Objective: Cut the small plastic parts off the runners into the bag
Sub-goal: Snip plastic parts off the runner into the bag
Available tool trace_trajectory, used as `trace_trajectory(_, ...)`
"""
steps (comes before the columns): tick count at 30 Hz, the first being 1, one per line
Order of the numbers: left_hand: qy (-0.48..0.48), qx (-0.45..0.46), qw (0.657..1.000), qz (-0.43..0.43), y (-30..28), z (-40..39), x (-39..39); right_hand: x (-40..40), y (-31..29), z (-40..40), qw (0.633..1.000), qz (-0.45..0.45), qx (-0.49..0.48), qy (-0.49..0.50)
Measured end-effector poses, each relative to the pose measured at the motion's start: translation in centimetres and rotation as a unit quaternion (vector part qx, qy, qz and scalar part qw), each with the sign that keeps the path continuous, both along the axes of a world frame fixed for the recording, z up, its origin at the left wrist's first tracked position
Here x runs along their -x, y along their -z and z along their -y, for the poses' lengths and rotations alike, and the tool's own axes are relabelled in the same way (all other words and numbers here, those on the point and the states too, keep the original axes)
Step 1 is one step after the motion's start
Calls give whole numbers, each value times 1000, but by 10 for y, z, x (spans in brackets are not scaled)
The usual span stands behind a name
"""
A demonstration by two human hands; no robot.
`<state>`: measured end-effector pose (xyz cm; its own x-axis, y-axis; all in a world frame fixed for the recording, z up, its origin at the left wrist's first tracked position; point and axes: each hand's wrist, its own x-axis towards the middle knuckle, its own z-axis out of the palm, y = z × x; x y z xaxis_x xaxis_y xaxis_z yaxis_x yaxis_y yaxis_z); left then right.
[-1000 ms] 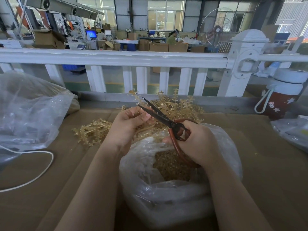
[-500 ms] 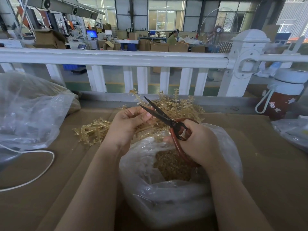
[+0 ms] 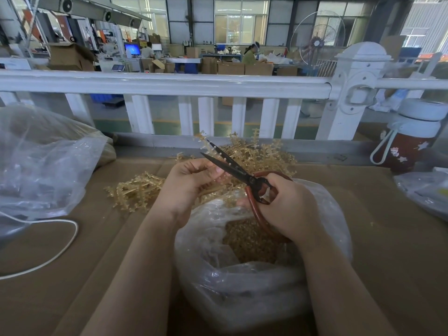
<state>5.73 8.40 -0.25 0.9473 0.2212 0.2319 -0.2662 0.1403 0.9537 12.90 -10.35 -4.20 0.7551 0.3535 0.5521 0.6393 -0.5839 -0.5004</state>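
- Head view: the left hand (image 3: 191,183) pinches an amber plastic runner (image 3: 210,147) above the clear plastic bag (image 3: 242,282) on the cardboard-covered counter (image 3: 388,238).
- The right hand (image 3: 288,207) grips red-handled black scissors (image 3: 232,167), blades parted around the runner.
- Step in hand: snipping parts, judging by the cut pieces in the bag.
- Next: likely closing the blades, keeping the runner over the bag mouth.

white railing (image 3: 169,83) blocks behind; bare cardboard (image 3: 388,238) between bag (image 3: 242,299) and bottle (image 3: 409,144).
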Motion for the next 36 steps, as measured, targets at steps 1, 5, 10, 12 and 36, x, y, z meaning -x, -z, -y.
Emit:
trace_trajectory(1, 3, 3, 1000, -1, 0, 0, 0, -1, 1, 0, 1000, -4, 0, 0)
trace_trajectory(5, -4, 16, 1000, -2, 0, 1, 1, -1, 2, -1, 1000, -3, -2, -4)
trace_trajectory(10, 2, 18, 1000, 6, 0, 1, 1, 1, -1, -1, 1000, -8, -20, -5)
trace_trajectory(12, -4, 10, 1000, 3, 0, 1, 1, 1, -2, 0, 1000, -3, -7, -4)
trace_trajectory(36, -69, -80, 994, 15, 4, -8, -2, 1, -2, 0, 1000, 5, 23, -2)
